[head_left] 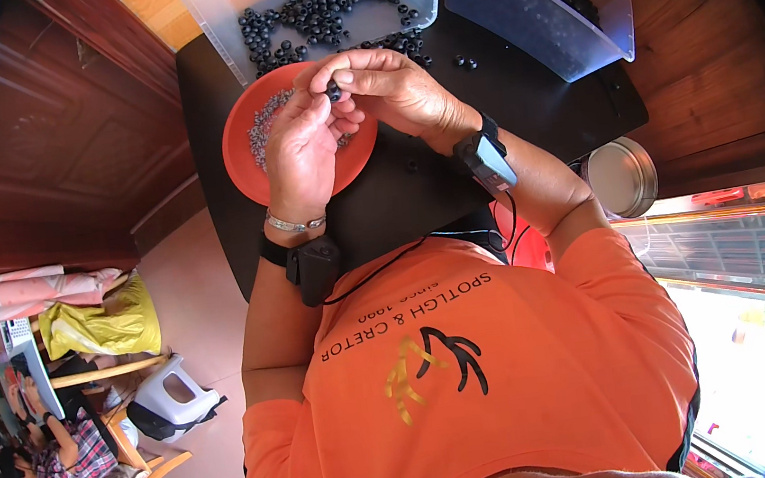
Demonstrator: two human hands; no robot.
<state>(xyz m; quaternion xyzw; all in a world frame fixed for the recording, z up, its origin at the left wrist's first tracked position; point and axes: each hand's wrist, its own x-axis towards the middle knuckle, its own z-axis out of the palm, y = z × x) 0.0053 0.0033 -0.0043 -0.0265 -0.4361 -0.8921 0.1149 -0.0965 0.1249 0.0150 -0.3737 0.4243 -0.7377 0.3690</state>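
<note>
Over the orange bowl [236, 152] my two hands meet at their fingertips around a small, round, glossy black part [333, 92]. The thumb and forefinger of my right hand [403, 93] pinch it from above. My left hand [300, 153], palm turned up and fingers curled, has its thumb and fingertips against the part from below. Many small silvery pieces [265, 124] lie in the bowl, partly hidden by my left hand. Beyond the bowl, a clear plastic bin [223, 29] holds many similar black parts [326, 12].
At the right of the black table [504, 143] stands a second translucent bin [538, 24] of black parts. A few loose ones [466, 62] lie between the bins. A round tin [621, 176] sits by my right elbow. Another person [70, 459] sits at lower left, near a grey-white stool [173, 398].
</note>
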